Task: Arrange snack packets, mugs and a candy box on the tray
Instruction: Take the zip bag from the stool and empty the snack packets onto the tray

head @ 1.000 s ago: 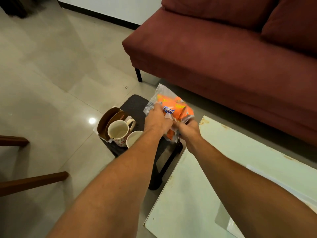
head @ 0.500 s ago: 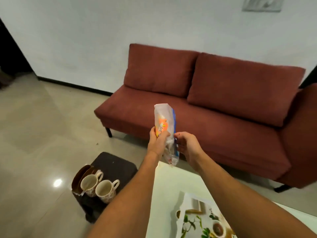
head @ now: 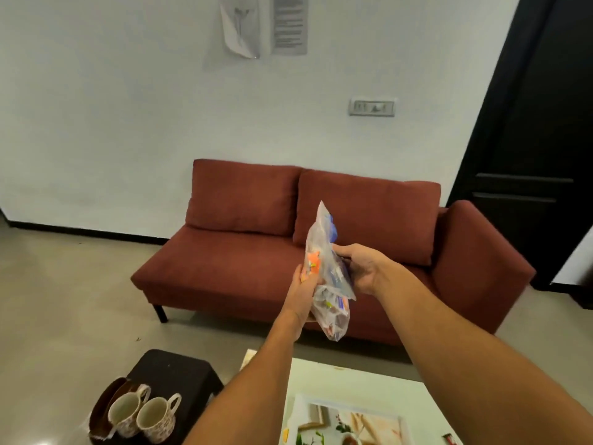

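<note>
Both hands, left [head: 301,295] and right [head: 362,268], grip a clear bag [head: 327,274] of snacks up in the air. Hold it steady, then lower it gently onto the tray [head: 398,422] on the table [head: 353,380].

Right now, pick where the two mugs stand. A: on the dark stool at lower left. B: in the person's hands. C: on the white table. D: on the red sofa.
A: both mugs stand side by side on the dark stool, beside the white table.
</note>
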